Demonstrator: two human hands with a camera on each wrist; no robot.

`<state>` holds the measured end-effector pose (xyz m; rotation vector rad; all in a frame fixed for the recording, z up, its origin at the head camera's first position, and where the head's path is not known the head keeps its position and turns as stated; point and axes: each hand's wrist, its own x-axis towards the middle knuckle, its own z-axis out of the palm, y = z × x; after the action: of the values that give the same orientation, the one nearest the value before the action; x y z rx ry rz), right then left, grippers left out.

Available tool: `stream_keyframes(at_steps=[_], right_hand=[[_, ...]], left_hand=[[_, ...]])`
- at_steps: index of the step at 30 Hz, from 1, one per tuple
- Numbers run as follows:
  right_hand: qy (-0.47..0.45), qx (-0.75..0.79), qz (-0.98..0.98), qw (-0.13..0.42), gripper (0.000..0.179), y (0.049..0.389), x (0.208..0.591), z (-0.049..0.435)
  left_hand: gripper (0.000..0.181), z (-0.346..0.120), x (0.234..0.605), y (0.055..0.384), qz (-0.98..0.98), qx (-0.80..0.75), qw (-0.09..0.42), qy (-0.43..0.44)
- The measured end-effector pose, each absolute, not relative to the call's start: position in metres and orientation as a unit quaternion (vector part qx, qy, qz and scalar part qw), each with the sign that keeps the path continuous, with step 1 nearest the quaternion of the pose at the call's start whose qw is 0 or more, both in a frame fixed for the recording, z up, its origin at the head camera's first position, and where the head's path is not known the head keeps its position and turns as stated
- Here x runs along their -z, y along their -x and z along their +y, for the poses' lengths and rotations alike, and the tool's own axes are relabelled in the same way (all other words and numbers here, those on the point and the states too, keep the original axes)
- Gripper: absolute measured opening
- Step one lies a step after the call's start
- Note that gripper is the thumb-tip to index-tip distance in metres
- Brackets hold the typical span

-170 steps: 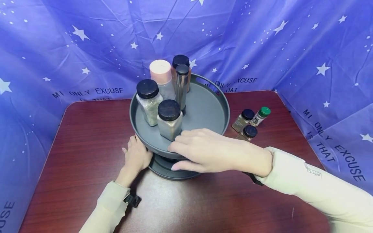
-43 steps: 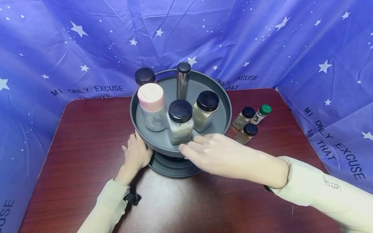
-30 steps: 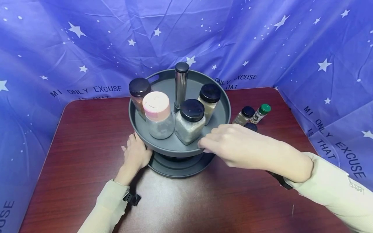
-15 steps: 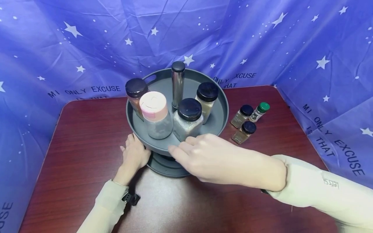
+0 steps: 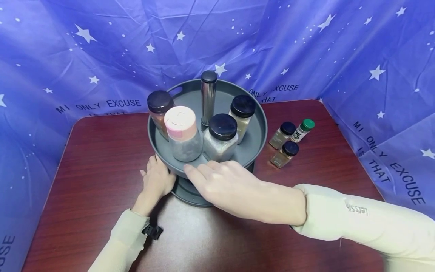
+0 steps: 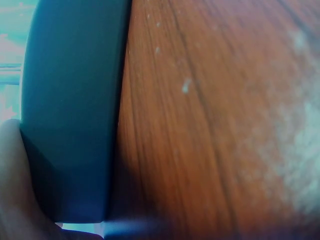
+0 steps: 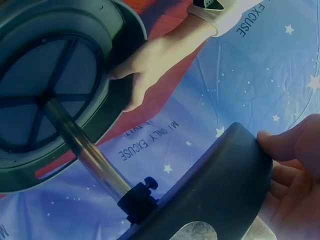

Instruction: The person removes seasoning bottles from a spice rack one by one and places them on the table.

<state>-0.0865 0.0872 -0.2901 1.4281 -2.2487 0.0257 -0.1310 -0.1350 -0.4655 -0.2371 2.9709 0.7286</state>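
Note:
A dark grey two-tier turntable rack stands on the table, its round upper tray [image 5: 234, 98] joined to the lower tray [image 5: 191, 196] by a metal post [image 5: 208, 100]. My left hand [image 5: 156, 179] grips the left edge of the lower tray; the right wrist view shows that hand [image 7: 155, 65] around its wall. At the front, my right hand [image 5: 225, 189] pinches the upper tray's rim between thumb and curled fingers. On that tray stand a pink-capped jar [image 5: 181, 132] and black-lidded jars: reddish [image 5: 159, 113], whitish [image 5: 221, 139] and beige [image 5: 242, 117].
Right of the rack, two small black-lidded spice jars [image 5: 283, 135] [image 5: 284, 155] and a green-capped shaker [image 5: 303, 130] sit on the reddish wooden table [image 5: 98, 147]. A blue star-printed cloth [image 5: 136, 68] hangs behind and beside the table.
Since the oldest frame the upper tray has turned counterclockwise, carrying its jars from the back and left toward the front and right. Lately my right hand has shifted left along the rim; the left stays put.

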Motion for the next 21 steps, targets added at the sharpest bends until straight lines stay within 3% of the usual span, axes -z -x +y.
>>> stream_keyframes(at_steps=[6,15,21], right_hand=[[-0.511,-0.007,-0.828,0.23,0.017,0.087,0.288,0.095],[-0.515,-0.017,-0.839,0.173,0.024,0.091,0.283,0.121],[-0.531,-0.006,-0.835,0.144,0.018,0.1,0.278,0.139]], left_hand=[[0.07,-0.136,0.466,0.132,0.969,-0.232,0.033,0.078],[0.069,-0.135,0.469,0.133,0.968,-0.236,0.031,0.077],[0.07,-0.134,0.468,0.132,0.968,-0.237,0.028,0.077]])
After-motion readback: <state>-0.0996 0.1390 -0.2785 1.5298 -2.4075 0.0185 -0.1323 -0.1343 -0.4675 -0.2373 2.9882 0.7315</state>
